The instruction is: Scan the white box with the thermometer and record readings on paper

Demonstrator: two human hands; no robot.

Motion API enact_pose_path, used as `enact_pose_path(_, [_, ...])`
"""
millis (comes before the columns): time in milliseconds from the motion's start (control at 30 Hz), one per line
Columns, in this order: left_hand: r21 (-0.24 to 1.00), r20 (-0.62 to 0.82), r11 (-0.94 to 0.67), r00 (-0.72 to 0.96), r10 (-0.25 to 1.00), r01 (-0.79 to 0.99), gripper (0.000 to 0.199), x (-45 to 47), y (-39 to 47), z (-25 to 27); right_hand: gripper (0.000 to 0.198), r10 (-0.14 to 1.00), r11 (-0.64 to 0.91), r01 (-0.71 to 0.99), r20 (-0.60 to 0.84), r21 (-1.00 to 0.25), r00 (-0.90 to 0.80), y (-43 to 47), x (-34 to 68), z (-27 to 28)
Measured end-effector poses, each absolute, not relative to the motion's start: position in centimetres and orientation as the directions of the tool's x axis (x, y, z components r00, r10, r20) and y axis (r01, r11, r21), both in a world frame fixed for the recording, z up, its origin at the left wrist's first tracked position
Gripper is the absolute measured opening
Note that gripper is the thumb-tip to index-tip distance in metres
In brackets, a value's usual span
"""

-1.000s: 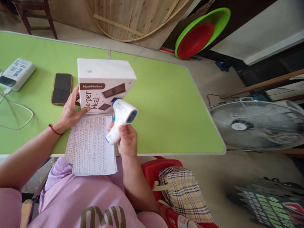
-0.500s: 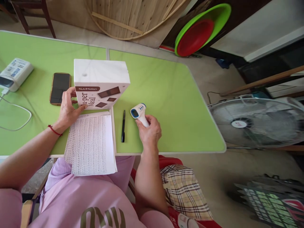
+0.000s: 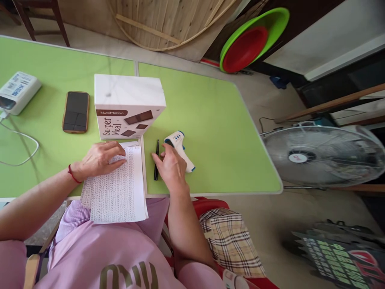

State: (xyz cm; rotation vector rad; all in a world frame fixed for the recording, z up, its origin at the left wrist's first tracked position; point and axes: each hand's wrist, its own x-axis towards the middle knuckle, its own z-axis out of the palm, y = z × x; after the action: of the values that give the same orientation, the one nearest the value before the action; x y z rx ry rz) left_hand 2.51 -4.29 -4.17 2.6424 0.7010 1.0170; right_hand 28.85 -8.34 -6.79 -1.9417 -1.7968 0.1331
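Note:
My left hand [image 3: 104, 159] is over the upper part of handwritten paper sheets [image 3: 117, 196], its fingers stretched out and holding nothing. A white box [image 3: 129, 92] printed "NutriMotion" stands upright just beyond it. My right hand [image 3: 172, 166] hovers with thumb and fingers apart, between a black pen [image 3: 155, 172] and a white-and-blue infrared thermometer [image 3: 177, 137]. The thumb reaches the pen's side; whether it touches is unclear. The thermometer lies on the table, partly covered by the right hand.
On the green table [image 3: 216, 120], a phone [image 3: 76, 112] and a white power bank [image 3: 19, 92] with a cable [image 3: 33, 140] lie to the left. A fan [image 3: 325, 156] stands past the right edge. Green and red basins [image 3: 246, 50] lean at the back.
My left hand has left the box and moved down onto the papers. My right hand has let go of the thermometer, now lying on the table, and shifted left toward the pen.

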Motion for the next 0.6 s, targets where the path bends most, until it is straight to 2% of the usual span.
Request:
enact_pose_path(100, [0.347,0.345,-0.875,0.822,0.453,0.338,0.026,2.7,-4.5,-4.6,0.040,0.966,0.003,0.895,0.234,-0.446,0.114,-7.9,28.9,-6.7])
enact_pose_path(233, [0.340,0.168,-0.847,0.860,0.482,0.408,0.039,2.5,-4.6,-4.6,0.036,0.948,0.115,0.759,0.300,-0.641,0.110,-7.6,30.0,-6.6])
enact_pose_path(400, [0.351,0.139,-0.827,0.849,0.510,0.440,0.049,2.4,-4.4,-4.3,0.037,0.944,0.272,0.420,0.326,-0.866,0.059,-8.0,30.4,-6.7])
enact_pose_path(467, [0.344,0.131,-0.826,0.848,0.513,0.447,0.050,2.4,-4.3,-4.3,0.034,0.942,0.279,0.316,0.323,-0.907,0.093,-8.2,29.8,-6.8])
enact_pose_path(533, [0.336,0.129,-0.826,0.847,0.516,0.452,0.050,2.3,-4.2,-4.3,0.022,0.934,0.292,0.214,0.326,-0.932,0.144,-8.2,29.2,-6.6])
enact_pose_path(600, [0.331,0.132,-0.827,0.845,0.518,0.455,0.050,2.3,-4.2,-4.4,0.024,0.942,0.297,0.114,0.310,-0.948,0.126,-7.9,28.7,-6.1])
